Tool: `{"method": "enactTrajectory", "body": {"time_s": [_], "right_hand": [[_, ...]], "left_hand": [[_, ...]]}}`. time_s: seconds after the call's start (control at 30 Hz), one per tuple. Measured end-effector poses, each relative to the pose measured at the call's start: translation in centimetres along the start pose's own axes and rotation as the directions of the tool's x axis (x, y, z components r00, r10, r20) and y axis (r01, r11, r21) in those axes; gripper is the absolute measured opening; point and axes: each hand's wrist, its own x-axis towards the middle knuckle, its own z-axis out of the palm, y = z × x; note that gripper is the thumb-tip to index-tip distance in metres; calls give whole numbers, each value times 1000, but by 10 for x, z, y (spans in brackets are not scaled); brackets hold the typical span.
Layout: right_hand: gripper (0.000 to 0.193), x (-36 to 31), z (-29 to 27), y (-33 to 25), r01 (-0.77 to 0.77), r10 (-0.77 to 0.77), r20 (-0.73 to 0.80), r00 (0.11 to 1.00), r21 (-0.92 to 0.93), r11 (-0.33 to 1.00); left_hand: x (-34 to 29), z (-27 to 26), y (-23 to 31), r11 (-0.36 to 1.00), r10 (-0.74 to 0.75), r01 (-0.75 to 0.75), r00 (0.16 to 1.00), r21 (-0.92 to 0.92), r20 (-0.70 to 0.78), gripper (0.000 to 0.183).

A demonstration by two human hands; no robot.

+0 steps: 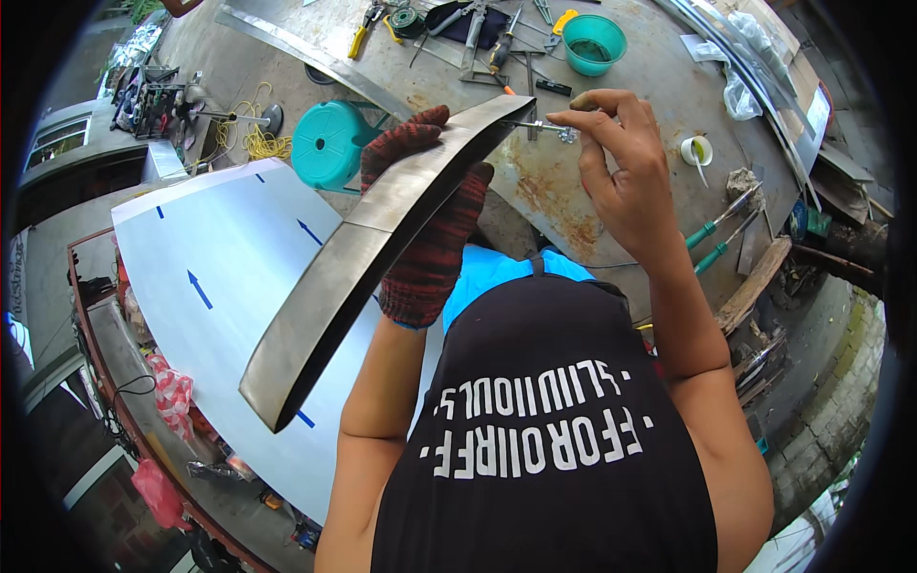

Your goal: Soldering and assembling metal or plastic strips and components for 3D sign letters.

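Curving gently, the long metal piece (355, 244) gleams a brushed grey.

The strip (355, 244) is long, grey metal, gently curved, with a dull brushed sheen, a thin crosswise line partway along and a dark, shadowed underside. It slants from lower left to upper right, held up in the gloved left hand (430, 253). The rod (559, 130), slim and silvery, lies between its upper end and the bare right hand's (621, 158) fingertips; contact is unclear.
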Motion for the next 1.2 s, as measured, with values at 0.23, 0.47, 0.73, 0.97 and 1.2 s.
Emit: {"method": "enactTrajectory", "body": {"time_s": [0.23, 0.47, 0.73, 0.97, 1.2], "right_hand": [[27, -2, -2, 4, -54, 58, -32, 998, 104, 993], [26, -7, -11, 18, -96, 101, -25, 995, 140, 985], [21, -64, -5, 101, -442, 467, -158, 870, 170, 881], [18, -189, -10, 217, -803, 784, -345, 516, 125, 583], [52, -211, -41, 253, -728, 505, -531, 680, -412, 548]], "left_hand": [[0, -8, 3, 998, -54, 54, 999, 43, 7, 62], [1, -8, -5, 999, -37, 37, 998, 0, -41, 62], [9, -25, -35, 996, 88, -89, 996, 21, 18, 60], [17, -45, -56, 988, 150, -151, 988, -20, -47, 56], [13, -54, -55, 999, 18, -15, 998, 41, -68, 60]]}}
